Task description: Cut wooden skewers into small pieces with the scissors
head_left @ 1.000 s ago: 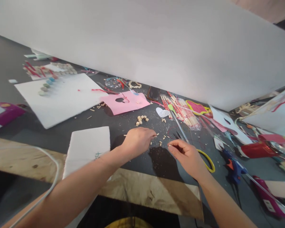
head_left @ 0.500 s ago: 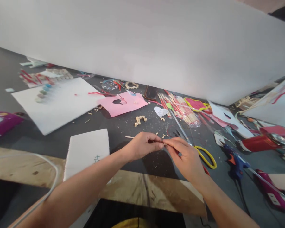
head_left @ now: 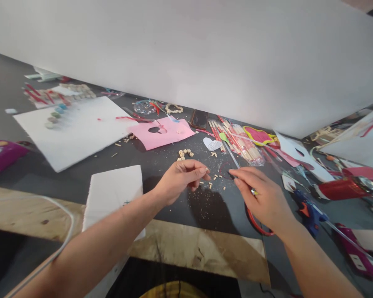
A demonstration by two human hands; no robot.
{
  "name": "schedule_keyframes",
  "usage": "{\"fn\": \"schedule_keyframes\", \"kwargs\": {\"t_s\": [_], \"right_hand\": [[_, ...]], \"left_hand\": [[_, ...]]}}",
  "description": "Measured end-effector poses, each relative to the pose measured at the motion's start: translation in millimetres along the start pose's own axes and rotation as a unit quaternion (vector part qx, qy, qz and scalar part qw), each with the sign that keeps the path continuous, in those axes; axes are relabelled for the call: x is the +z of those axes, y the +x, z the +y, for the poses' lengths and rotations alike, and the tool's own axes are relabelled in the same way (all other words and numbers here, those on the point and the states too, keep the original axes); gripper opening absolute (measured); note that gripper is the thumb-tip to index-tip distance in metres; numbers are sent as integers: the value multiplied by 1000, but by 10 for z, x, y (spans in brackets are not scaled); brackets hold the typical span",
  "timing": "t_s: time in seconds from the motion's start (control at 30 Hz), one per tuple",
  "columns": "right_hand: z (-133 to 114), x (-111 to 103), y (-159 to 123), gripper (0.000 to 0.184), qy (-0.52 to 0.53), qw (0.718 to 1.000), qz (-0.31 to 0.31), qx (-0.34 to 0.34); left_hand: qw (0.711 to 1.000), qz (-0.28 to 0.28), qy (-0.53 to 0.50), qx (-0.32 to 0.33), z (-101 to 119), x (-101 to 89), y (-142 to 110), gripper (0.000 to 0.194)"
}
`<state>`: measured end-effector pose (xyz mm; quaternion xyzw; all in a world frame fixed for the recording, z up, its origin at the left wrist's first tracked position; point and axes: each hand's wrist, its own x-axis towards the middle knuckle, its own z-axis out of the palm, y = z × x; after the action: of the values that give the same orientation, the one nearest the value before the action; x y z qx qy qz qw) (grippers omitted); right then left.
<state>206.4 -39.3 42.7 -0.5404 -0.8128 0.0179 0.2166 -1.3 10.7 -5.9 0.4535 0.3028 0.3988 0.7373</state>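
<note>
My left hand point(head_left: 182, 178) is closed in a pinch above the dark table, thumb against curled fingers. Whatever is between its fingertips is too small to make out. My right hand point(head_left: 258, 194) is closed on a pair of scissors, its fingertips near the dark blades. A red handle loop point(head_left: 257, 225) shows below the palm; the rest is mostly hidden by the hand. Several short cut pieces of wooden stick point(head_left: 216, 177) lie scattered between the hands. Just beyond the left hand sits a cluster of pale beads point(head_left: 185, 153).
Pink paper point(head_left: 161, 133), a paper heart point(head_left: 211, 144) and packed wooden sticks point(head_left: 236, 140) lie farther back. A white pad point(head_left: 115, 192) and white board point(head_left: 77, 136) are at left. A blue glue gun point(head_left: 307, 209) and red can point(head_left: 345, 188) stand right.
My hands have come apart from their joint pinch. The right hand has moved onto the scissors and shifted them; the left has drawn slightly left and up.
</note>
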Motion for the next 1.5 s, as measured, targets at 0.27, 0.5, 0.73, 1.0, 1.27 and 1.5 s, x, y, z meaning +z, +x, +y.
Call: {"fn": "schedule_keyframes", "kwargs": {"t_s": [0.27, 0.5, 0.73, 1.0, 1.27, 1.5], "right_hand": [[217, -148, -130, 21, -26, 999, 15, 44], [43, 88, -119, 21, 35, 999, -15, 11], [-130, 277, -44, 16, 152, 987, -29, -32], [-75, 322, -46, 10, 213, 976, -51, -15], [-66, 355, -53, 8, 238, 969, -62, 23], [35, 203, -13, 11, 123, 984, -6, 132]], "left_hand": [[998, 18, -21, -51, -24, -13, 6, 15], [995, -24, 30, -90, -92, 36, 24, 20], [990, -69, 57, -113, -107, 60, 22, 19], [987, -76, 54, -128, -114, 56, 23, 19], [986, -85, 86, -116, -104, 63, 6, 15], [865, 47, 494, 72, -63, -28, 30, 13]]}}
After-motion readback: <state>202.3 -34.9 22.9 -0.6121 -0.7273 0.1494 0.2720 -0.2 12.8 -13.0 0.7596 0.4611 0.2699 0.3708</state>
